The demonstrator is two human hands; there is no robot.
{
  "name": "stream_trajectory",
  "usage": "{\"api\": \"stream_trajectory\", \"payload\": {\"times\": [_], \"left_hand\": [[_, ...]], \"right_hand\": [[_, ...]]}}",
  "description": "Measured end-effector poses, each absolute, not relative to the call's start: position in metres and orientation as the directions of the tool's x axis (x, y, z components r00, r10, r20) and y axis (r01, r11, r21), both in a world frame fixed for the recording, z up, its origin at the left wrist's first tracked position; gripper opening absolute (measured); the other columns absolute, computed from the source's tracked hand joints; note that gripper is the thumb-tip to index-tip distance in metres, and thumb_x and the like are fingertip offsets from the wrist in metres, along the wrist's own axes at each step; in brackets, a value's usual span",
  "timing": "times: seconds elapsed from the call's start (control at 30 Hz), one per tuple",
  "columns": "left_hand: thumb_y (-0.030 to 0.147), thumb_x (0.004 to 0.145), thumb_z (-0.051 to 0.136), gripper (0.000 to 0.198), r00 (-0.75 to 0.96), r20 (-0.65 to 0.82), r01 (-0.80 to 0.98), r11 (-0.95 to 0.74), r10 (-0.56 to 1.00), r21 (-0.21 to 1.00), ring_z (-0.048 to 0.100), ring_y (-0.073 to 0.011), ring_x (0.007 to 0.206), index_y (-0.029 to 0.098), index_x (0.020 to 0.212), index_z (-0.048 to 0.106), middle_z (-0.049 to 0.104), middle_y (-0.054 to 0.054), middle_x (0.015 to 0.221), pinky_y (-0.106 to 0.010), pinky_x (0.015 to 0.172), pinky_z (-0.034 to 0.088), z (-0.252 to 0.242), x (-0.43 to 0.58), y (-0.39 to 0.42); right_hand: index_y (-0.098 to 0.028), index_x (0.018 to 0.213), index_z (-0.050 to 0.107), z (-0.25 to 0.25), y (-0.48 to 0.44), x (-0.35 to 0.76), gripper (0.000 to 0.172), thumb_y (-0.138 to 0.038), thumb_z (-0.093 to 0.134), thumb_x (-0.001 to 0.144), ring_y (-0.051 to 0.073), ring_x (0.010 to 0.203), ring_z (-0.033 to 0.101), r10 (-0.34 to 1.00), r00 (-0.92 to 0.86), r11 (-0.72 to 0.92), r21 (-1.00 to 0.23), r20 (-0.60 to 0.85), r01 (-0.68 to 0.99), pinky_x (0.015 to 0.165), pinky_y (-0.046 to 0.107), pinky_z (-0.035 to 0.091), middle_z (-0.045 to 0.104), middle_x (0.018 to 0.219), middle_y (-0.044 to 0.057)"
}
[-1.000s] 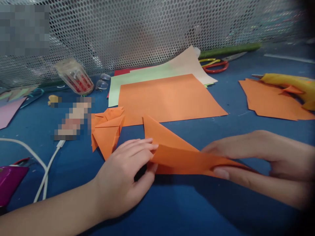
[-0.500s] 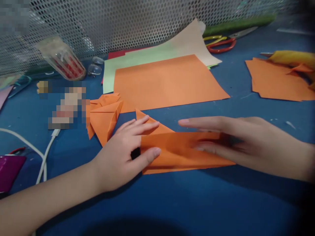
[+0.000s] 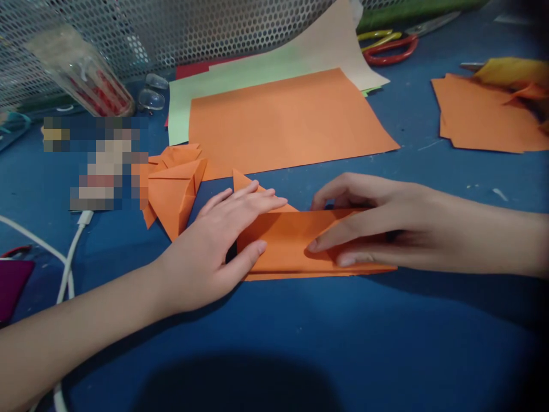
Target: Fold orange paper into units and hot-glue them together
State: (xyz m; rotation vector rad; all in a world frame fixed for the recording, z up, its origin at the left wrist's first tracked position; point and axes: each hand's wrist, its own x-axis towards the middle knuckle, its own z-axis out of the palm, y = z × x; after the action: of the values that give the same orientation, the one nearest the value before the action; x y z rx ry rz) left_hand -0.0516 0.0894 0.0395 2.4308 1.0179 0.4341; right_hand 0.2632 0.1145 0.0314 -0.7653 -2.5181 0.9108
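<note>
A folded orange paper (image 3: pixel 283 243) lies flat on the blue table (image 3: pixel 300 343) in front of me. My left hand (image 3: pixel 218 246) rests on its left end with fingers stretched out flat, the thumb lying on the paper's near edge. My right hand (image 3: pixel 377 226) presses down on the paper's right half, fingers extended and lying on it. A small orange corner pokes out behind my left fingers.
Finished folded orange pieces (image 3: pixel 174 183) lie to the left. Large orange sheet (image 3: pixel 283 123) on green and beige sheets behind. Cut orange scraps (image 3: pixel 484 123) and a yellow object (image 3: pixel 510 71) at right. Scissors (image 3: pixel 388 46), a plastic jar (image 3: pixel 83 71), white cable (image 3: pixel 68 257), mesh wall (image 3: pixel 171 34).
The paper, lifted and bent a second ago, has been folded over and pressed flat. My right hand slid left along it; my left hand stayed on the left end.
</note>
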Motion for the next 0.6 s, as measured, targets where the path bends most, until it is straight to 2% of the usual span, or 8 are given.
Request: {"api": "stream_trajectory", "payload": {"times": [0.17, 0.27, 0.33, 0.4, 0.5, 0.57, 0.6], "left_hand": [[0.017, 0.114, 0.049, 0.050, 0.687, 0.088, 0.590, -0.625, 0.721, 0.512, 0.041, -0.0272, 0.171, 0.025, 0.162, 0.062, 0.060, -0.005, 0.174, -0.053, 0.140, 0.031, 0.0391, -0.0549, 0.0920], [0.038, 0.120, 0.050, 0.053, 0.705, 0.075, 0.587, -0.639, 0.706, 0.497, 0.041, -0.0312, 0.171, 0.022, 0.170, 0.052, 0.059, -0.008, 0.175, -0.056, 0.142, 0.025, 0.0379, -0.0583, 0.0935], [0.053, 0.122, 0.046, 0.062, 0.724, 0.094, 0.587, -0.682, 0.683, 0.438, 0.042, -0.0342, 0.170, 0.018, 0.173, 0.048, 0.057, -0.011, 0.176, -0.058, 0.143, 0.018, 0.0362, -0.0605, 0.0954], [0.057, 0.123, 0.042, 0.065, 0.739, 0.113, 0.593, -0.720, 0.664, 0.361, 0.045, -0.0353, 0.169, 0.017, 0.174, 0.047, 0.057, -0.012, 0.176, -0.059, 0.144, 0.015, 0.0342, -0.0618, 0.0975], [0.049, 0.124, 0.041, 0.060, 0.742, 0.128, 0.601, -0.737, 0.658, 0.309, 0.044, -0.0332, 0.169, 0.020, 0.176, 0.043, 0.056, -0.010, 0.177, -0.059, 0.143, 0.016, 0.0331, -0.0614, 0.0989], [0.040, 0.123, 0.041, 0.058, 0.743, 0.123, 0.603, -0.738, 0.658, 0.303, 0.042, -0.0320, 0.171, 0.023, 0.178, 0.040, 0.055, -0.008, 0.178, -0.059, 0.143, 0.017, 0.0343, -0.0599, 0.0979], [0.035, 0.122, 0.041, 0.058, 0.744, 0.110, 0.607, -0.736, 0.658, 0.300, 0.041, -0.0322, 0.171, 0.024, 0.179, 0.040, 0.054, -0.008, 0.179, -0.060, 0.143, 0.018, 0.0353, -0.0591, 0.0970]], "right_hand": [[-0.038, 0.112, 0.089, 0.0223, 0.1151, 0.2592, 0.027, -0.031, 0.064, 0.115, 0.014, 0.091, 0.072, 0.535, -0.775, 0.780, -0.549, 0.338, 0.299, 0.079, 0.027, 0.063, 0.068, 0.131, 0.004], [-0.035, 0.113, 0.086, 0.0221, 0.1118, 0.2582, 0.033, -0.016, 0.060, 0.114, 0.012, 0.093, 0.070, 0.476, -0.757, 0.853, -0.444, 0.447, 0.273, 0.076, 0.025, 0.062, 0.066, 0.134, 0.003], [-0.035, 0.113, 0.085, 0.0235, 0.1096, 0.2589, 0.037, -0.011, 0.057, 0.113, 0.013, 0.098, 0.069, 0.464, -0.745, 0.872, -0.396, 0.479, 0.288, 0.080, 0.025, 0.062, 0.065, 0.133, 0.003], [-0.036, 0.114, 0.085, 0.0245, 0.1086, 0.2597, 0.040, -0.008, 0.056, 0.111, 0.015, 0.105, 0.071, 0.460, -0.740, 0.879, -0.373, 0.491, 0.299, 0.085, 0.027, 0.063, 0.065, 0.133, 0.002], [-0.040, 0.112, 0.087, 0.0231, 0.1094, 0.2585, 0.041, -0.010, 0.059, 0.110, 0.017, 0.110, 0.072, 0.479, -0.750, 0.862, -0.408, 0.456, 0.302, 0.090, 0.028, 0.064, 0.070, 0.136, 0.001], [-0.043, 0.111, 0.088, 0.0209, 0.1099, 0.2556, 0.031, -0.024, 0.063, 0.111, 0.020, 0.110, 0.075, 0.562, -0.735, 0.786, -0.522, 0.380, 0.331, 0.090, 0.031, 0.065, 0.074, 0.137, -0.001], [-0.043, 0.116, 0.087, 0.0198, 0.1098, 0.2539, 0.025, -0.034, 0.064, 0.112, 0.021, 0.107, 0.077, 0.610, -0.718, 0.734, -0.580, 0.334, 0.354, 0.087, 0.032, 0.066, 0.077, 0.135, 0.000]]}}
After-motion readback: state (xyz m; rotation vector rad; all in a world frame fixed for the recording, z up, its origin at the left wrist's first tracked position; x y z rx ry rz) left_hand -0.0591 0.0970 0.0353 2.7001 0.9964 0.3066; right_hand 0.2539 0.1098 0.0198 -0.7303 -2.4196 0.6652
